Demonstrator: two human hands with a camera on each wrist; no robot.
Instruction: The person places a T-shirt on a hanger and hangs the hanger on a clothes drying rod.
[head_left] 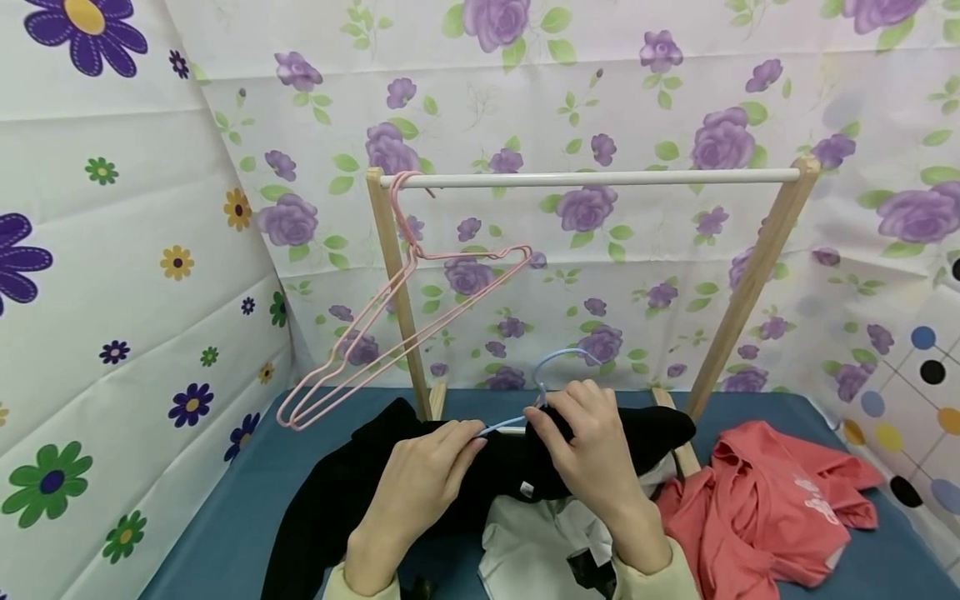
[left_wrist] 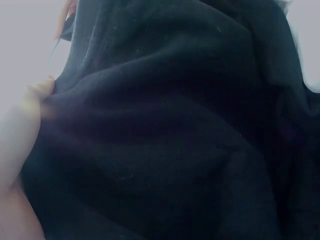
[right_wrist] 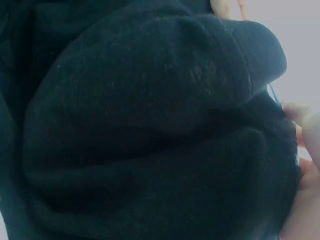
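A black garment [head_left: 337, 492] lies on the blue table [head_left: 225, 517] in front of a small wooden rack [head_left: 592, 177]. A light blue wire hanger [head_left: 551, 367] sits partly inside the garment, its hook sticking up. My left hand [head_left: 431, 467] pinches the hanger's wire arm and black cloth. My right hand [head_left: 585, 442] grips the hanger neck and the cloth beside it. Both wrist views are filled with the black garment [left_wrist: 175, 130], [right_wrist: 150, 130], with a fingertip [left_wrist: 42, 90] at the edge.
Two pink wire hangers [head_left: 405, 325] hang from the rack's white rod at its left end. A coral pink garment [head_left: 765, 500] lies crumpled at the right. A white and black garment [head_left: 540, 542] lies under my wrists. Flowered sheets wall in the table.
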